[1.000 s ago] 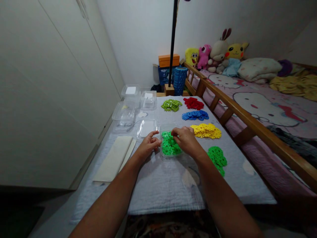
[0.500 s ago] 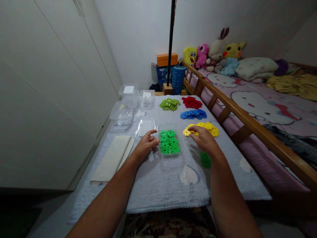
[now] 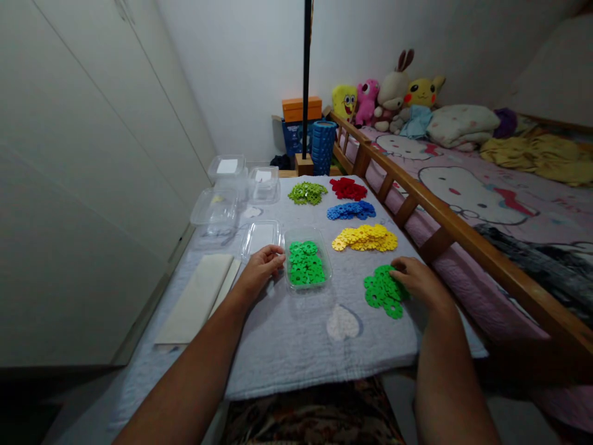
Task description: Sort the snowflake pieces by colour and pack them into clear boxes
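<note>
A clear tub point(image 3: 328, 259) was set on a white quilt point(image 3: 287, 352) and was partly filled with green pieces point(image 3: 304, 264). The left hand point(image 3: 259, 269) was laid against the tub's left wall. Its fingers were loosely bent, the tips were pressed to the plastic, and nothing was closed inside them.

The right hand point(image 3: 419, 281) was placed well to the right of the tub and slightly nearer the person, on the far edge of a loose green pile point(image 3: 382, 292). Its fingers were curled down onto the pieces and were seen touching them. Whether any piece was pinched between them could not be told.

Just left of the tub and a little beyond it, a clear lid point(image 3: 260, 238) was laid flat. A folded pale sheet point(image 3: 197, 296) was spread further left. Beyond the tub to the right, a yellow pile point(image 3: 365, 238) was heaped. Behind that, a blue pile point(image 3: 351, 211) and a red pile point(image 3: 347, 188) were ranged. A lime pile point(image 3: 306, 193) was placed straight beyond the tub. Empty clear containers point(image 3: 217, 210) were grouped beyond the tub to the left. A wooden bed rail point(image 3: 463, 238) was seen far to the right of the tub.
</note>
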A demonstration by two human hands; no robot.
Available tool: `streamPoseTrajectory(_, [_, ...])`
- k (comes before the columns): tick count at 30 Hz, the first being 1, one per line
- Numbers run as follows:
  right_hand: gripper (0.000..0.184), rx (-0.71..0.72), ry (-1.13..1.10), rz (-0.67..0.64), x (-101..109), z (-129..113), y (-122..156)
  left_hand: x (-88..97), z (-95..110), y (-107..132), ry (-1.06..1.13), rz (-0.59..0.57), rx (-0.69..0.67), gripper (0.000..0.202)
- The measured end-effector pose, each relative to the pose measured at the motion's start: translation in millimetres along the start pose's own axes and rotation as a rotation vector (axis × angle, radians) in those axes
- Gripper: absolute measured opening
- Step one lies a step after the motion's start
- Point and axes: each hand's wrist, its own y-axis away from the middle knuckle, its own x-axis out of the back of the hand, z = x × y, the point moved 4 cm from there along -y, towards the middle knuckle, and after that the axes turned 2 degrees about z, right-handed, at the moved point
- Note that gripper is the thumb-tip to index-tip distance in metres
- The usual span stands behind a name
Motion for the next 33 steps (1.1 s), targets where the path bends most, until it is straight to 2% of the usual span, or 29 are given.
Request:
streamPoseTrajectory(10, [0.025, -0.052, -0.154, 0.01, -2, -9, 0, 0.1, -2, -1, 0.008, -0.005, 0.022, 0.037])
streamPoseTrajectory(16, [0.042, -0.047, 0.012, 0.151, 5, -10, 10, 0.8, -3, -1, 0.01, -0.015, 0.025, 0.036])
streamPoseTrajectory(20, [0.062, -0.064, 0.108, 0.123, -18, -23, 35, 0.0, -2, 0, 0.012, -0.018, 0.02, 0.036])
streamPoseTrajectory(23, [0.069, -0.068, 0.227, 0.107, -36, -36, 49, -1.0, 0, 1, 0.013, -0.004, 0.024, 0.037])
streamPoseTrajectory(27, [0.061, 0.032, 0.294, 0.13, -45, -54, 52, -1.8, 2, 2, 0.01, 0.003, 0.027, 0.038])
streamPoseTrajectory(33, [0.044, 0.23, 0.256, 0.117, -47, -82, 44, -1.4, 1, 2, 0.016, -0.003, 0.021, 0.036])
